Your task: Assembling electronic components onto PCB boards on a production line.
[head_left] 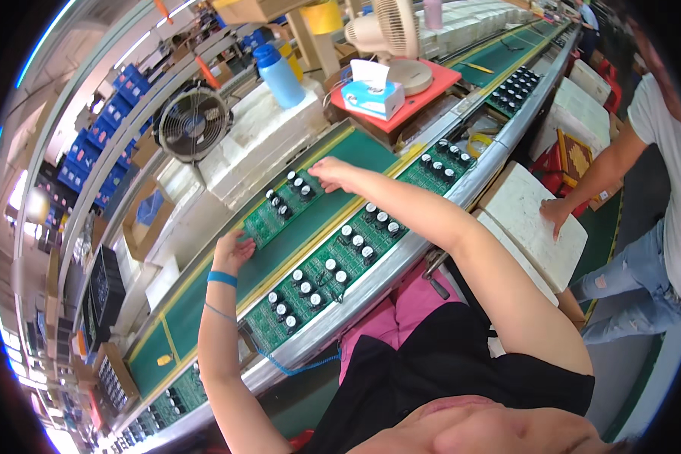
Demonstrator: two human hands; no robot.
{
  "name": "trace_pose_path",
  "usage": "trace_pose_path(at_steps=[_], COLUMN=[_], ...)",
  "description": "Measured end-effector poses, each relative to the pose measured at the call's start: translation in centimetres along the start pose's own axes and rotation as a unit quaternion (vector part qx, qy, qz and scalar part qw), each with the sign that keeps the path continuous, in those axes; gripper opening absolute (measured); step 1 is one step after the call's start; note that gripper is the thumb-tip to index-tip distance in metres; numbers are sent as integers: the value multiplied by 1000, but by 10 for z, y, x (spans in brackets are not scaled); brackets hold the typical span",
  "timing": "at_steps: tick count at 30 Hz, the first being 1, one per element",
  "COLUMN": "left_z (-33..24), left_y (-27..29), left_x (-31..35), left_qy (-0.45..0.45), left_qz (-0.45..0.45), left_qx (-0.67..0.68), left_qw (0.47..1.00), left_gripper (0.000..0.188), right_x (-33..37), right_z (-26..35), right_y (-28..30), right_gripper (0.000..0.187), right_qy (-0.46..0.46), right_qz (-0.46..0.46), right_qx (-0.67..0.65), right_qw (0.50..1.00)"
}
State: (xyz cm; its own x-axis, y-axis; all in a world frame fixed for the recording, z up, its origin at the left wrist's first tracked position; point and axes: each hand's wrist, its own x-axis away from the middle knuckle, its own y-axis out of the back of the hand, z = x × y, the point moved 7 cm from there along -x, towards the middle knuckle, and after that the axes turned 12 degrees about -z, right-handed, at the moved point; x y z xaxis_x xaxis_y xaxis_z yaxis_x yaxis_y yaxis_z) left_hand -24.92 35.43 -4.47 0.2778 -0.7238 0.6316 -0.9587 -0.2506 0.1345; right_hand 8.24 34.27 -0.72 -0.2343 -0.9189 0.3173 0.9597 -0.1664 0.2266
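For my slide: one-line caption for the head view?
Both hands, left hand and right hand, grip a green circuit board on the conveyor belt.

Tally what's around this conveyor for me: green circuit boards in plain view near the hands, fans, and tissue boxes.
Green circuit boards: 4
Fans: 2
Tissue boxes: 1
Total: 7
Left hand and right hand both touch one board.
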Motion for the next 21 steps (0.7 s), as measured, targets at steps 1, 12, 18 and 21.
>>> trace_pose_path(at_steps=[1, 12, 18, 21], left_z=[0, -42, -32, -6], left_y=[-1, -29, 98, 169], left_x=[-2, 77, 128, 147], left_qy=[-1, -152, -194, -190], left_qz=[8, 115, 51, 49], left_qx=[25, 126, 236, 255], left_qw=[1000, 974, 951, 947], left_gripper=[27, 23, 20, 21], right_x=[-6, 7, 200, 291], right_z=[-2, 9, 59, 25], right_y=[-3, 27, -37, -100], right_gripper=[42, 43, 21, 23], right_qy=[7, 141, 525, 638], right_qz=[12, -27, 50, 205], right_qx=[-8, 21, 163, 253], right_qw=[1000, 989, 834, 698])
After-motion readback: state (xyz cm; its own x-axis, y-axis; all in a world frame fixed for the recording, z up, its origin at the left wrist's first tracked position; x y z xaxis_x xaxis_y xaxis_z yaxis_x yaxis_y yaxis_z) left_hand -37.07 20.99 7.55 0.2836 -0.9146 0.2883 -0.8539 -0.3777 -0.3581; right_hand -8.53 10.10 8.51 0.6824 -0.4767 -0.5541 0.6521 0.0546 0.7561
